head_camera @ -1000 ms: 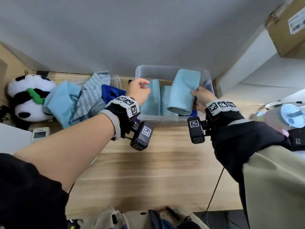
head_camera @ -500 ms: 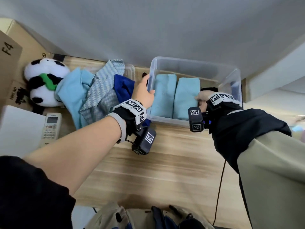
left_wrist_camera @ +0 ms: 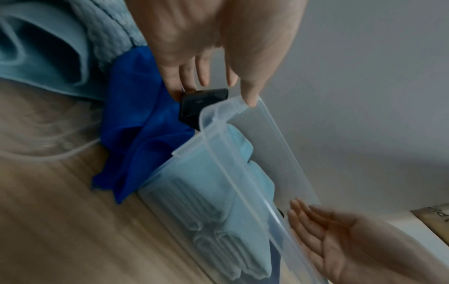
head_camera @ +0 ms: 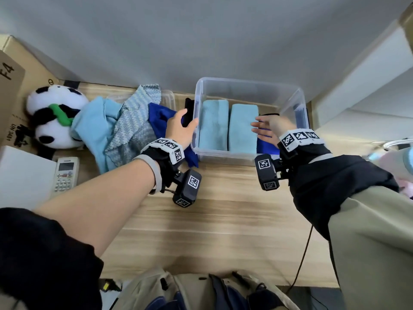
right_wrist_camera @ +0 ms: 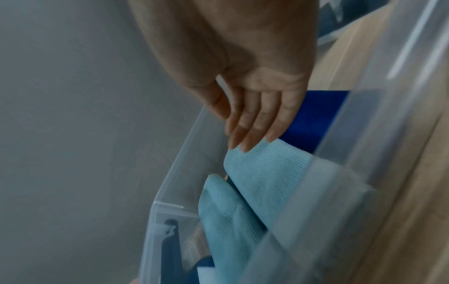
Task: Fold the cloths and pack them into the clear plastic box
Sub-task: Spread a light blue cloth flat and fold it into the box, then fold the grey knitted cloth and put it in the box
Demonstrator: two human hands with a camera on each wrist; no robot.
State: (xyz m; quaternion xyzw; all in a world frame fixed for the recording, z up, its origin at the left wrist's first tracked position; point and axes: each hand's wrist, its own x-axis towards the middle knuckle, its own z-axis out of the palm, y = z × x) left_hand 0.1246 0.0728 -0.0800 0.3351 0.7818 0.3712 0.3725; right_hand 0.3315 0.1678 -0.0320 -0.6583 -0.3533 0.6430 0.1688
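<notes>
The clear plastic box point(head_camera: 249, 86) stands at the back of the wooden table. Inside it, two folded light blue cloths point(head_camera: 213, 125) point(head_camera: 242, 128) lie side by side, with a folded dark blue cloth point(head_camera: 267, 145) at their right. My left hand point(head_camera: 181, 128) is against the outside of the box's left wall, fingers relaxed, thumb tip on the rim point(left_wrist_camera: 250, 101). My right hand point(head_camera: 267, 128) is flat and open inside the box, its fingertips point(right_wrist_camera: 245, 146) touching the right light blue cloth point(right_wrist_camera: 264, 173). An unfolded pile lies left of the box: light blue cloth point(head_camera: 89, 128), grey knit cloth point(head_camera: 134, 128), dark blue cloth point(head_camera: 159, 118).
A panda plush point(head_camera: 53, 115), a white handset point(head_camera: 64, 173), a white box point(head_camera: 22, 177) and a cardboard carton point(head_camera: 13, 86) fill the table's left end. A grey wall runs right behind the box. A black cable point(head_camera: 301, 265) hangs off the front right edge.
My right hand has laid the folded light blue cloth into the box beside the first one and let go. My left hand moved onto the box's left wall, then loosened.
</notes>
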